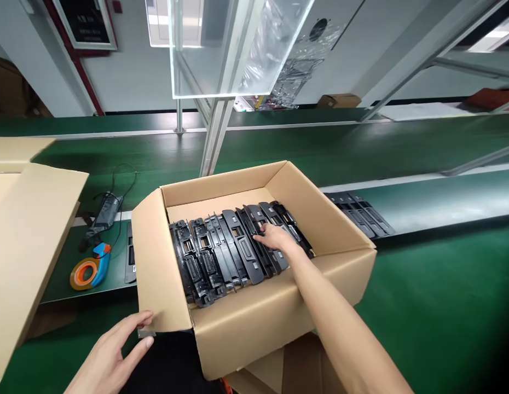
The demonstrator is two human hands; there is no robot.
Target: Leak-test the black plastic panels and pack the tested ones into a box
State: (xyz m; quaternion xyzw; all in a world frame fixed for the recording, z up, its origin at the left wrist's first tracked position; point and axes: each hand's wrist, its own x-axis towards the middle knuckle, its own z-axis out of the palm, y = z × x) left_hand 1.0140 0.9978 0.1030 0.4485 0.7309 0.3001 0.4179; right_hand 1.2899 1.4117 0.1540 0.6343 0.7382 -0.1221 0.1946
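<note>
An open cardboard box (254, 323) stands before me, holding a row of several black plastic panels (242, 246) with slots and small cut-outs. My right hand (275, 238) reaches over the box's near wall into the right half of that row. Its thumb and fingers are closed about the upper part of one panel; the fingertips are partly hidden among the parts. Beside the lower corner of the box's left flap (162, 268) is my left hand (115, 350), thumb and fingers apart, holding nothing. A small clear piece shows between the flap and the left thumb.
More black panels (359, 213) lie on the ledge right of the box. Orange tape in a blue dispenser (92, 268) and a dark cabled device (106, 210) lie left. Another cardboard box (28, 230) fills the left edge. A metal post (217, 131) rises behind, by the green conveyor (320, 145).
</note>
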